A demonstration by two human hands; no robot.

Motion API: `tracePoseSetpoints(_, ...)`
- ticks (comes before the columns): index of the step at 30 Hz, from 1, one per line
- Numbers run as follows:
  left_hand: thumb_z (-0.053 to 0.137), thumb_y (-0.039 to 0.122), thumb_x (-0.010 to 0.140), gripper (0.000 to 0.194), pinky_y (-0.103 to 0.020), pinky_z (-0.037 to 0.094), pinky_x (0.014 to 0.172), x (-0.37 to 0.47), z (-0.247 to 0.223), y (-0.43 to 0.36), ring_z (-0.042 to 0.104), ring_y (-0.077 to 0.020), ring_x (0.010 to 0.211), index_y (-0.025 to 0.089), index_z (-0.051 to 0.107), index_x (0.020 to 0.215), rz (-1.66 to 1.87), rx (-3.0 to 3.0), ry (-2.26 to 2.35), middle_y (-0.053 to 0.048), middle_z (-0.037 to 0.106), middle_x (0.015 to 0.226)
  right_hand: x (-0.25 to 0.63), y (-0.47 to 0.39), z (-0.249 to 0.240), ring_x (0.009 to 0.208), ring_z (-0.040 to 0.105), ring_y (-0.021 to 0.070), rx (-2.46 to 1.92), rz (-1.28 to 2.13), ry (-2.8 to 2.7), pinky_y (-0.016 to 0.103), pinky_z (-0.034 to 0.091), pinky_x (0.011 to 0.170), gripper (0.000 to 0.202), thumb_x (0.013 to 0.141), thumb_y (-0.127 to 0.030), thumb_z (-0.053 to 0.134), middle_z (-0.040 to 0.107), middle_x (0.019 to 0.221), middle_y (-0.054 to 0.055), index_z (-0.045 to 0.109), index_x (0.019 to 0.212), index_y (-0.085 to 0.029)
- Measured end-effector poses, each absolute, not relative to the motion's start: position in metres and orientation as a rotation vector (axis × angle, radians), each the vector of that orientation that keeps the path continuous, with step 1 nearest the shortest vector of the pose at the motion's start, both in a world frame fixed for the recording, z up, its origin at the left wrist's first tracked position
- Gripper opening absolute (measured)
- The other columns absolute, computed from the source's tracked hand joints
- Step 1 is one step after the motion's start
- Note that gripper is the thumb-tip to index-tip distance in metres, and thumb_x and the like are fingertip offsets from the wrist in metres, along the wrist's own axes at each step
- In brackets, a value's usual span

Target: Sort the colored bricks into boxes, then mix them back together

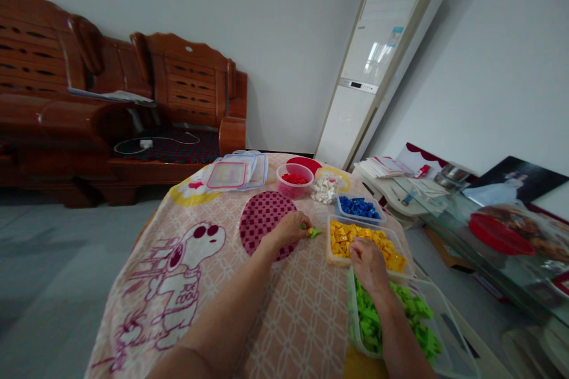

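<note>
My left hand (pixel 291 228) is closed on a small green and yellow block piece (pixel 315 231), held just above the tablecloth beside the dark pink checked circle. Over the container of yellow blocks (pixel 342 239) is my right hand (pixel 367 257), its fingers drawn together at the near edge of the pile. Whatever those fingertips hold, if anything, is hidden. Under my right forearm stands a larger clear container of green blocks (pixel 368 323). Behind the yellow ones sits a container of blue blocks (pixel 359 207).
A round tub of red pieces (pixel 294 180) and a bag of white pieces (pixel 326 189) stand farther back. Clear lids (pixel 240 172) lie at the back left. To the right is a glass-topped table (pixel 462 231) with clutter; wooden chairs (pixel 186 95) stand behind.
</note>
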State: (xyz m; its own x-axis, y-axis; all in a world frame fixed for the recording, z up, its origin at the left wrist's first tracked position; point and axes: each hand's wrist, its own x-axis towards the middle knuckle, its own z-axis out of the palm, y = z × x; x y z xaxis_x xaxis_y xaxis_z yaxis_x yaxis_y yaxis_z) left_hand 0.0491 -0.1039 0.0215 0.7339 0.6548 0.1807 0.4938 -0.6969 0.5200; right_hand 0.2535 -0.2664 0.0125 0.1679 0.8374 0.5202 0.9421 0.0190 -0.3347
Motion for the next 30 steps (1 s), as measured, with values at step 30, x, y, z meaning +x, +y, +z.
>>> tracePoseSetpoints(30,0.056,0.009,0.074,0.034,-0.028,0.049,0.093,0.046,0.032,-0.104,0.066,-0.0179,0.093,0.015,0.073,0.103,0.783,2.371,1.02,-0.008,0.073,0.101,0.251,-0.269,0.018,0.084,0.067,0.0231,-1.878,-0.268,-1.529,0.034,0.049,0.08,0.031,0.083,-0.022,0.042,0.074,0.088,0.01,0.072,0.086,-0.017)
